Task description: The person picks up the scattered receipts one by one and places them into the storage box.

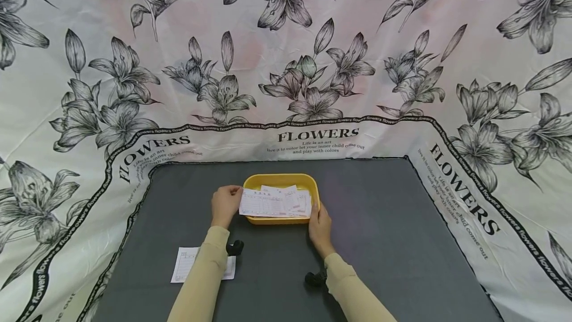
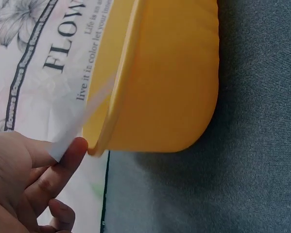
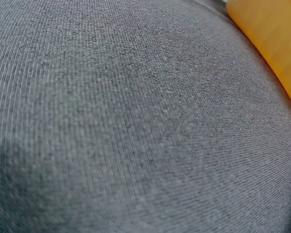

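Observation:
A yellow plastic tray (image 1: 281,178) stands toward the back of the grey surface. My left hand (image 1: 225,206) is at its left end and pinches the edge of a printed paper slip (image 1: 259,204) between thumb and fingers. In the left wrist view, the slip (image 2: 70,138) slants over the tray's rim. More printed slips (image 1: 280,191) lie beneath it in the tray. My right hand (image 1: 321,227) grips the tray's right side near the front corner, its fingers partly hidden. The right wrist view shows only part of the tray (image 3: 276,39), not the hand.
Another printed paper (image 1: 185,264) lies on the grey cloth (image 1: 380,242) at the front left, partly covered by the left forearm. A flower-print cloth (image 1: 317,148) borders the grey area at the back and sides.

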### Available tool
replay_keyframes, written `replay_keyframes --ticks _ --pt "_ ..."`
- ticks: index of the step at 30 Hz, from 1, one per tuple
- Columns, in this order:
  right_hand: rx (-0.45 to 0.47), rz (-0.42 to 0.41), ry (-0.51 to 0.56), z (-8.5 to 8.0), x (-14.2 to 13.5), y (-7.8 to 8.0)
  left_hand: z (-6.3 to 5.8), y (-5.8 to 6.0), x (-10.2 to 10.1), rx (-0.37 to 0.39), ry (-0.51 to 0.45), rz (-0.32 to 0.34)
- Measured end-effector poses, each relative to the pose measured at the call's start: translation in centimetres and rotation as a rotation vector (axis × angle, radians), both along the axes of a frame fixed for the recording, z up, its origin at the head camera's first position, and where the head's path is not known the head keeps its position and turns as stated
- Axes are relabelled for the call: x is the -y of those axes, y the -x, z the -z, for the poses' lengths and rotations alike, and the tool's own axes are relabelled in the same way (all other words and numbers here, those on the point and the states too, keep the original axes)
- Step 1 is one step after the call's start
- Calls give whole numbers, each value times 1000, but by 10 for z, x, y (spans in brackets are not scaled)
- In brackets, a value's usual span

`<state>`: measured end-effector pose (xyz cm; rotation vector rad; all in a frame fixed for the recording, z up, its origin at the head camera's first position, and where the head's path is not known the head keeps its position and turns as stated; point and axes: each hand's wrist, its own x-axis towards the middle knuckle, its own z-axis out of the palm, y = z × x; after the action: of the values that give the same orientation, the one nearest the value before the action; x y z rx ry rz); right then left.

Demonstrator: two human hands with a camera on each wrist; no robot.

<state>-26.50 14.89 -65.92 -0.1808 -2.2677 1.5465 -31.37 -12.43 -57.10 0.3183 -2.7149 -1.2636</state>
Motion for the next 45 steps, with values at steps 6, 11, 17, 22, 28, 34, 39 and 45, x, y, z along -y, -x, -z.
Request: replay_keyframes --ticks 6,11,17,22,28,34,39,45 --pt "1 3 -2 -1 -1 2 -5 2 -13 18 90 28" --pt "-1 -4 -3 0 -1 2 -8 2 -24 3 207 38" --pt "7 -2 5 2 0 2 -7 4 -31 -60 275 33" --pt "5 -3 9 1 1 3 -6 5 -32 -67 280 42" --pt "-10 -11 16 -2 2 2 -9 5 -33 -29 260 52" --pt "-9 0 -30 -1 2 1 -9 3 -31 16 215 65" --pt "5 -1 -22 0 1 1 -6 2 -22 -5 212 95" --pt "-4 10 -27 0 1 2 -6 -2 -7 -16 190 99"
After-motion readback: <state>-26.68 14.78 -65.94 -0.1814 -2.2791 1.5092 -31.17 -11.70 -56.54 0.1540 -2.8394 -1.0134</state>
